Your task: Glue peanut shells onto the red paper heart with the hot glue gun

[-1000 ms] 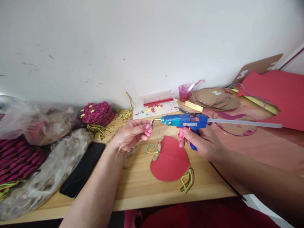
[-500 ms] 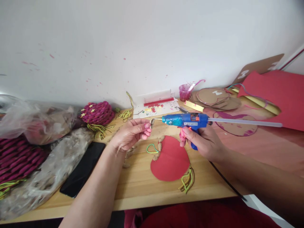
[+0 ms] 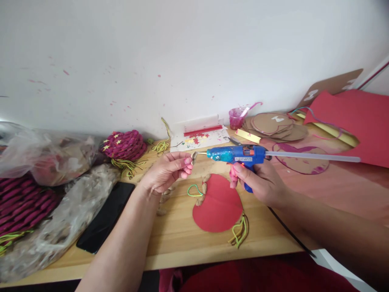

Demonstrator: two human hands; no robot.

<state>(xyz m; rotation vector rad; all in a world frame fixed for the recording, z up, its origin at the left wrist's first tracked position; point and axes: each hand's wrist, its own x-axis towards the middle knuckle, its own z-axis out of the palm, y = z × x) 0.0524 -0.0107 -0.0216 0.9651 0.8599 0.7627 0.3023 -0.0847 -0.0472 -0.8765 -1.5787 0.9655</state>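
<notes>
Between thumb and fingertips, my left hand (image 3: pixel 172 168) pinches a peanut (image 3: pixel 194 158) in its shell. My right hand (image 3: pixel 263 180) is wrapped round the grip of a blue glue gun (image 3: pixel 237 154), whose metal nozzle points left and meets the peanut. A long clear glue stick (image 3: pixel 313 156) sticks out of the gun's back. Below the hands lies a red paper disc (image 3: pixel 217 207) with several peanuts along its upper left edge, a green cord loop (image 3: pixel 194 190) at that side and a yellow-green tassel (image 3: pixel 240 231) at its lower right. Loose peanuts (image 3: pixel 164 198) lie partly behind my left wrist.
On the left are a black phone (image 3: pixel 105 217), a plastic bag (image 3: pixel 75 215) and a magenta stack with stars (image 3: pixel 124 145). Toward the wall lie star cut-outs on white paper (image 3: pixel 178 144), a pink cup (image 3: pixel 237 117) and cardboard discs (image 3: pixel 273 123). Red sheets (image 3: pixel 358 121) lie right.
Almost nothing differs. Both hands stay in place, with the nozzle still at the peanut, which has turned very slightly.
</notes>
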